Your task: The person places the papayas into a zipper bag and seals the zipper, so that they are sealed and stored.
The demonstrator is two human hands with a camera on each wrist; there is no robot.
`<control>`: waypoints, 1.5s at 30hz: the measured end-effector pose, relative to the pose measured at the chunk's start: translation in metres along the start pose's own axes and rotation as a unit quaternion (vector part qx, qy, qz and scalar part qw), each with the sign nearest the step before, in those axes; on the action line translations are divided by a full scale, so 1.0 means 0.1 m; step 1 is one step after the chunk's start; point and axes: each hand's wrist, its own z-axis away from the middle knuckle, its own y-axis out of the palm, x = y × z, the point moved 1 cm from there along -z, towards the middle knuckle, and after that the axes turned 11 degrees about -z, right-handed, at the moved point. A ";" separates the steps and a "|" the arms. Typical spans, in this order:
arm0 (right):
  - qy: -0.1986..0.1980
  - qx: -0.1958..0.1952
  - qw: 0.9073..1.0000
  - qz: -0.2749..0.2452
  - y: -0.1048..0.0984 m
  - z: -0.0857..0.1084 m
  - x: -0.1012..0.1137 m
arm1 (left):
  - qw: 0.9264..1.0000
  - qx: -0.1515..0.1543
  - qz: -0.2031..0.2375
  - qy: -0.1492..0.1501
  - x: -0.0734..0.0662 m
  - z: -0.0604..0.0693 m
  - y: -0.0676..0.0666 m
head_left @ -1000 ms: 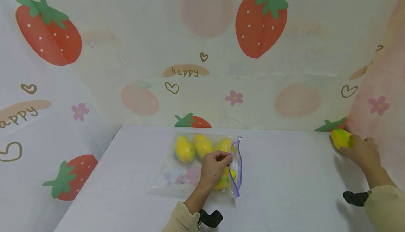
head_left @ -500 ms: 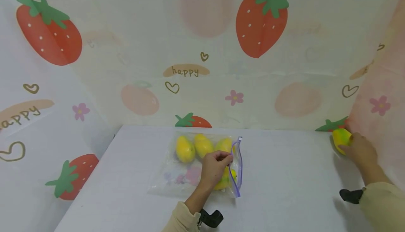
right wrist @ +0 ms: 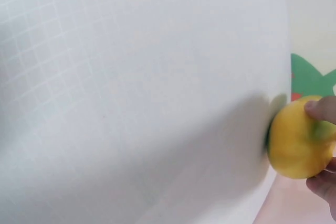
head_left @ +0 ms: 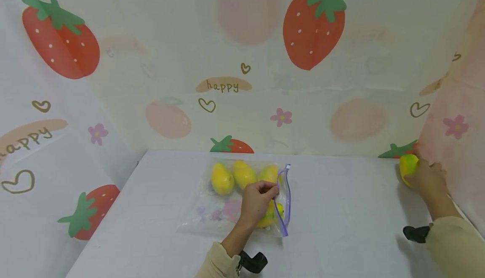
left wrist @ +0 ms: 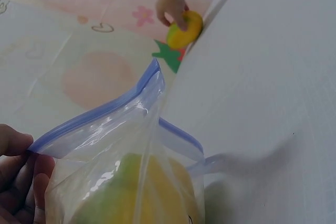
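My left hand (head_left: 253,205) pinches the purple zip edge of a clear zip bag (head_left: 193,217) lying on the table. Several yellow mangoes (head_left: 222,179) show through the plastic. In the left wrist view the bag's mouth (left wrist: 100,119) gapes near the thumb, and a green-yellow mango (left wrist: 131,192) sits just inside. At the table's far right corner my right hand (head_left: 428,181) grips another yellow-green mango (head_left: 408,169). The right wrist view shows that mango (right wrist: 296,140) between thumb and fingers, close to the table's edge; part of the hand is out of frame.
A white cloth covers the table (head_left: 341,210). Behind it stands a printed curtain (head_left: 246,118) with strawberries and flowers, and a pink side panel (head_left: 462,160) borders the right edge. A black wrist mount (head_left: 416,233) sits at the right sleeve.
My right hand has shifted slightly left, still gripping the mango in the far right corner. The left hand and the bag have stayed in place.
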 end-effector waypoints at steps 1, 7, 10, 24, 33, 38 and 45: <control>-0.001 -0.001 1.000 -0.003 0.00 0.01 -0.01 | 1.000 0.001 0.000 -0.001 0.00 0.00 0.00; -0.021 -0.016 1.000 -0.002 0.00 0.07 -0.01 | 1.000 0.006 0.001 -0.009 -0.02 0.02 0.02; -0.027 -0.024 0.999 -0.017 -0.03 0.08 -0.02 | 1.000 0.004 -0.001 -0.008 -0.02 0.02 0.02; -0.026 0.005 0.993 -0.113 -0.12 0.19 0.09 | 1.000 0.006 -0.006 -0.018 -0.06 0.01 -0.02; -0.114 -0.004 0.985 -0.133 -0.03 0.34 0.35 | 1.000 0.007 -0.005 -0.021 -0.05 0.02 -0.02; -0.153 -0.008 0.979 -0.135 0.01 0.41 0.50 | 1.000 0.003 -0.003 -0.020 -0.04 0.03 -0.03; -0.173 0.015 0.977 -0.122 0.02 0.53 0.70 | 1.000 -0.002 -0.001 -0.012 -0.03 0.03 -0.03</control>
